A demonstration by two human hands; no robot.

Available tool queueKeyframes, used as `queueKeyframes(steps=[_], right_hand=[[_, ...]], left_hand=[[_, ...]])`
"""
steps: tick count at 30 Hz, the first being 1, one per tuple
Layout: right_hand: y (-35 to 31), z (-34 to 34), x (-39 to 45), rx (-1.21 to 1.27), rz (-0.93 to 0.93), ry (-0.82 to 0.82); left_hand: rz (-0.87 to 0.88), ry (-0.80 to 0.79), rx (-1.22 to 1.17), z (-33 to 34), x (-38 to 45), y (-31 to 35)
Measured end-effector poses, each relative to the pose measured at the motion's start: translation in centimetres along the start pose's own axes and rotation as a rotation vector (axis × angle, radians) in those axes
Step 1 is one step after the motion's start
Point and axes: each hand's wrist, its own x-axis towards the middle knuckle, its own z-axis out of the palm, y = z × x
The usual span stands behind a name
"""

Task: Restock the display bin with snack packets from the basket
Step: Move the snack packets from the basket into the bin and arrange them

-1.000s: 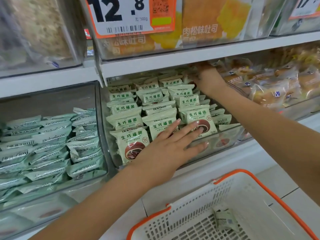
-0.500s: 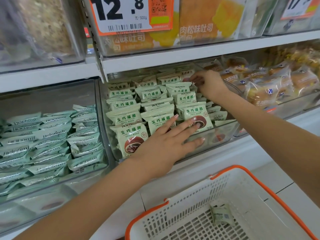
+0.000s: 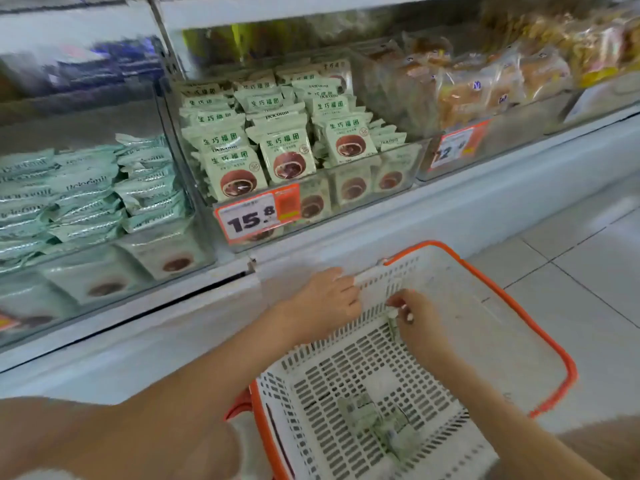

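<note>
Both hands have dropped from the display bin (image 3: 311, 188) to the basket (image 3: 540, 341). Left hand (image 3: 322, 303) curls over its far white rim; right hand (image 3: 415, 317) pinches something small inside. Loose snack packets (image 3: 381, 424) lie flat on the near floor, blurred; open room around them.

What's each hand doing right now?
Left hand: grips the basket rim.
Right hand: inside the basket, fingers curled; whether it pinches a packet cannot be told.
</note>
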Motion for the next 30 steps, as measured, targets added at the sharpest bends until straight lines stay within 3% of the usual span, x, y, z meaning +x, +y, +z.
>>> queueKeyframes(steps=[4,8,12,16,24,26,28,30], right_hand=[[5.3,5.7,-4.9,-0.28,0.176,-0.583],[7.7,10.2,-7.3,-0.361,0.283,-0.851],[8.0,13.1,-7.4,-0.493,0.234,-0.841],[8.4,14.3,-6.3,-0.644,0.069,-0.866],[10.6,16.5,-5.3,-0.661,-0.161,-0.804],[10.7,16.0,-4.9,-0.51,-0.029,-0.737],[10.1,15.1,-4.1,-0.18,0.216,-0.648],[9.0,13.1,-3.1,0.193,0.422,-0.663]], left_hand=[[-0.19,-0.582,-0.139,4.1,-0.6,5.2],[-0.273,-0.818,-0.288,8.2,-2.1,8.3],[-0.3,-0.946,-0.399,11.7,-3.2,10.2],[-0.393,-0.949,-0.536,14.0,-3.2,10.4],[-0.478,-0.941,-0.705,16.0,-3.7,10.9],[-0.517,-0.919,-0.754,15.9,-3.9,10.8],[-0.546,-0.881,-0.814,15.3,-3.9,10.6],[-0.561,-0.797,-0.832,14.2,-3.6,10.1]])
